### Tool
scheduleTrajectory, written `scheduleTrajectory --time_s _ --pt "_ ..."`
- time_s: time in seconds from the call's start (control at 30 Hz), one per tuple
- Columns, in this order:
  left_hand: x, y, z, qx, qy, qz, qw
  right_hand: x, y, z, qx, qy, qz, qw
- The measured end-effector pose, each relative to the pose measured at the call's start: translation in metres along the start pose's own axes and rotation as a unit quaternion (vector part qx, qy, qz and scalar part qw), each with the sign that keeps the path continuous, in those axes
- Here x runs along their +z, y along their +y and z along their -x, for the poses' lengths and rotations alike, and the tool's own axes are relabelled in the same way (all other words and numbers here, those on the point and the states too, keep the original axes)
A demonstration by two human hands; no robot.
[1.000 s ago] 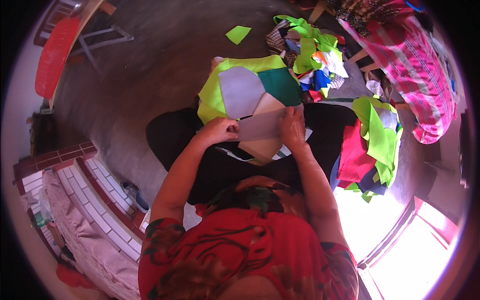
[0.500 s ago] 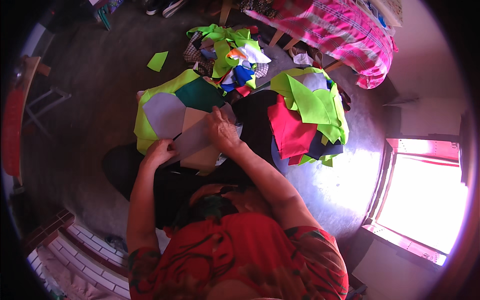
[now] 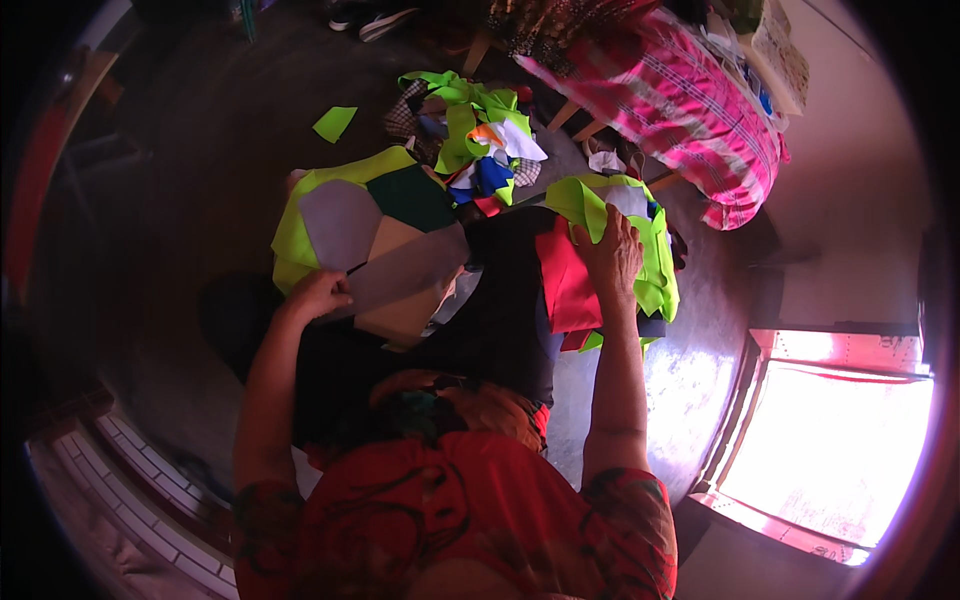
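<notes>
Patchwork spread over the lap, right hand away at the cloth pile

Many-sided pieces of plain cloth make up the patchwork, which lies on the dark trousers, over toward the person's left leg. A lavender-grey panel with several corners fills its upper left; a dark green panel sits beside it, toward the far right. Below these a beige wedge shows, narrowing upward between the lavender and a long grey-brown strip. That strip runs slantwise across the near part, its right end higher up the picture, and more beige comes out beneath it. Bright yellow-green cloth borders the left and far sides. Whether the strip is sewn down or merely laid on cannot be told.

The hands are well apart. The left hand has its thumb and fingers closed on the left end of the strip. The right hand reaches over the pile beside the right leg, fingers stretched onto lime-green cloth; whether it grips any is unclear. Red cloth hangs at that pile's near left.

Farther off, a mixed scrap heap lies on the floor, with one lime scrap apart to its left.
</notes>
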State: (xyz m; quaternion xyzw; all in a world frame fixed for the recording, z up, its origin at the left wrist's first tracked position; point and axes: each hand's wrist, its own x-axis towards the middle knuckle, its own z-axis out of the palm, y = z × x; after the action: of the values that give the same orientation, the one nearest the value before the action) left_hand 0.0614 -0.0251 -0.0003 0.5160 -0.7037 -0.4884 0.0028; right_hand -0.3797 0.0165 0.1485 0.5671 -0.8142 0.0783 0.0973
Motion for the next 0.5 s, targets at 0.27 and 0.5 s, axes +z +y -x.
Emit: scheduleTrajectory --time_s 0.27,0.5 --pt "0.001 -0.005 -0.001 -0.003 -0.013 0.059 0.998 0.01 0.006 -0.024 0.089 -0.049 0.017 0.995" --pt "0.002 -0.005 -0.001 -0.006 -0.011 0.069 0.998 -0.02 0.062 -0.022 0.101 0.136 -0.38 0.909"
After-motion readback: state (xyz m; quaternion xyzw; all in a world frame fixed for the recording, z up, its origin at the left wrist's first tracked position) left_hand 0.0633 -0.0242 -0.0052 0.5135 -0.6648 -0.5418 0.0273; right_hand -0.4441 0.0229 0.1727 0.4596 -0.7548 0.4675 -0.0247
